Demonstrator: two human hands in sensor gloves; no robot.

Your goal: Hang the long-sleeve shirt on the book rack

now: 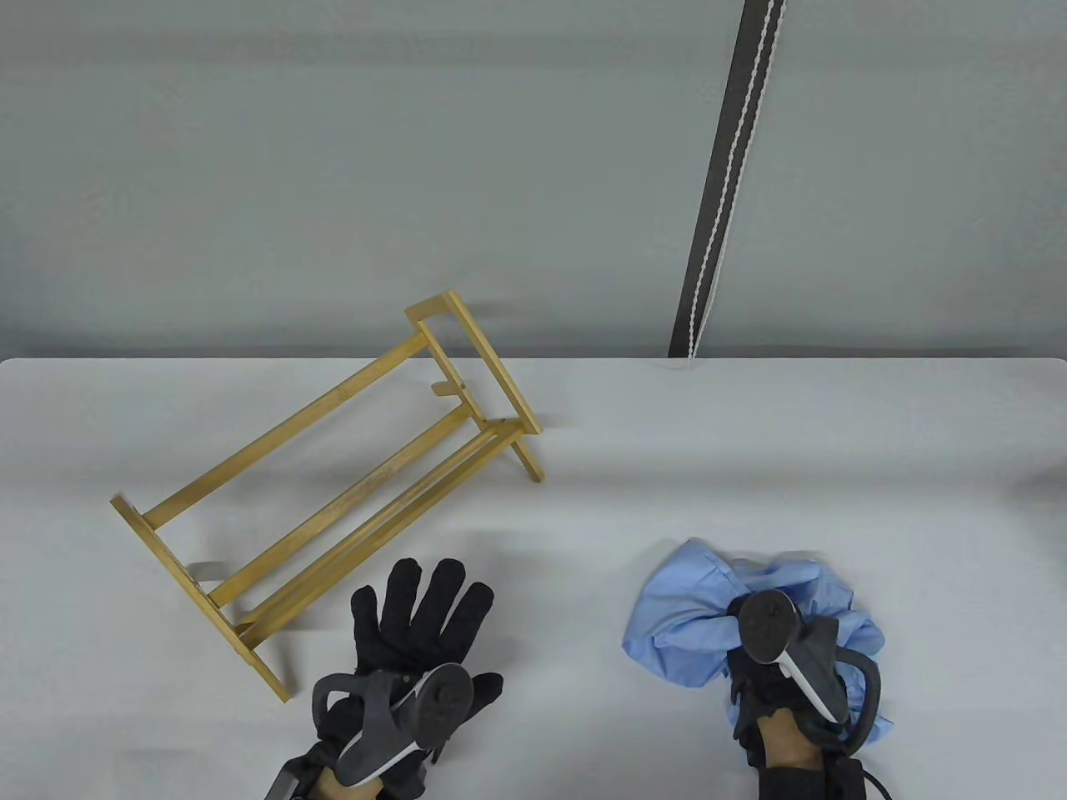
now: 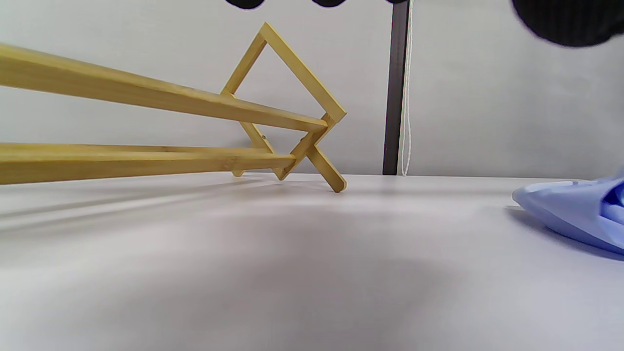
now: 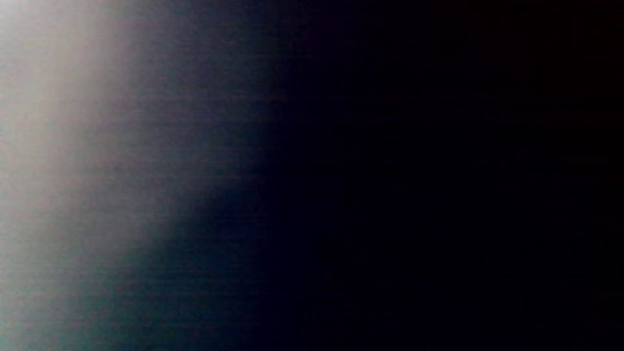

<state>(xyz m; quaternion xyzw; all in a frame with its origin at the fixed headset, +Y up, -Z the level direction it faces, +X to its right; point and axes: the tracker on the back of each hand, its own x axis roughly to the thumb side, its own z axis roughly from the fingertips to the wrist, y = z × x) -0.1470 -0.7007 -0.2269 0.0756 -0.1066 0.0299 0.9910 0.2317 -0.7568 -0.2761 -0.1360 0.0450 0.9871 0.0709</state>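
The right hand (image 1: 779, 667) is buried in the bunched blue shirt (image 1: 692, 621) on the table's right side; its grip can't be told. The left hand (image 1: 417, 633) lies splayed, holding nothing, just beside the wooden rack (image 1: 333, 492). Light and limp, the shirt likely handles best by collar or shoulders.

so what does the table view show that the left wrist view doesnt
Only the table view shows the left hand spread flat beside the wooden book rack, and the right hand gripping the bunched blue shirt. Only the left wrist view shows the rack's end frame in side profile. Both share the rack, the shirt, the white table and the dark strap.
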